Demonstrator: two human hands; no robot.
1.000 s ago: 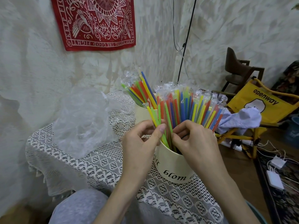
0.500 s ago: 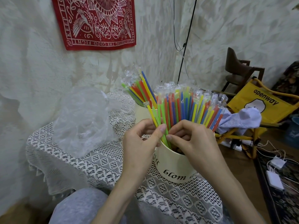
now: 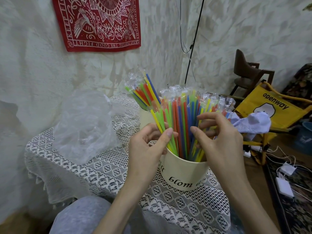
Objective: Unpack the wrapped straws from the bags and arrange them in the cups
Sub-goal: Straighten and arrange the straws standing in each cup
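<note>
While an empty plastic bag (image 3: 84, 122) lay at the left of the lace-covered counter (image 3: 104, 168), my left hand (image 3: 148, 146) pinched green and yellow wrapped straws (image 3: 179, 122) standing in the near cup (image 3: 182, 174). My right hand (image 3: 221, 142), fingers loosely spread, touched their right side. A far cup (image 3: 146, 115) behind held more.

So the red patterned cloth hanging on the wall (image 3: 99, 22) in the upper left of the frame has white lettering round its border, upside down along the bottom edge: "KEEP FIGHTING THE GOOD FIGHT". The cream round cup with the straws (image 3: 183, 176) in the lower middle says "blom" in black script, the letters either side cut off. The yellow fabric chair (image 3: 276, 114) at the right edge says "openway" in black.
</note>
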